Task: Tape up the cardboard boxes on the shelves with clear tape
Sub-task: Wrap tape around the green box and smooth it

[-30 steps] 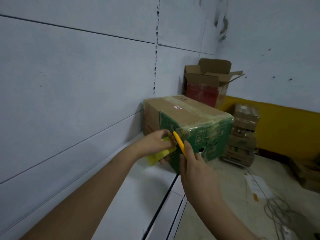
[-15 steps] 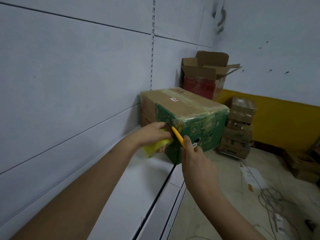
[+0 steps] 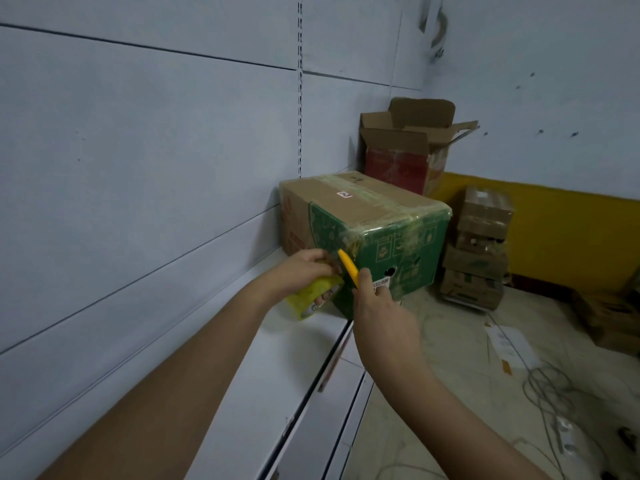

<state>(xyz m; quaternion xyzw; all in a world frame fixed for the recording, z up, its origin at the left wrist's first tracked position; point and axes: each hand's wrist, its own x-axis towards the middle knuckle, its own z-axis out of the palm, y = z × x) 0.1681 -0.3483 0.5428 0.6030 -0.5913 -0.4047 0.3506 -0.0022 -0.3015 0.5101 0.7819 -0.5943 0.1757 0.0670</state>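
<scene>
A closed brown and green cardboard box (image 3: 367, 233) stands on the white shelf (image 3: 242, 368), with clear tape glinting over its top seam and near corner. My left hand (image 3: 306, 270) grips a yellowish roll of clear tape (image 3: 311, 296) low against the box's near left face. My right hand (image 3: 379, 313) holds a yellow cutter (image 3: 347, 270), its tip pointing up at the box's near corner, right beside the roll.
Behind the taped box an open red and brown box (image 3: 405, 150) stands on the shelf. Stacked cartons (image 3: 479, 247) sit on the floor by a yellow wall band. Loose papers and cables (image 3: 540, 386) lie on the floor at right.
The tape roll has dropped lower and turned in my left hand, away from the box face. The cutter stays at the box's corner. The view has shifted slightly.
</scene>
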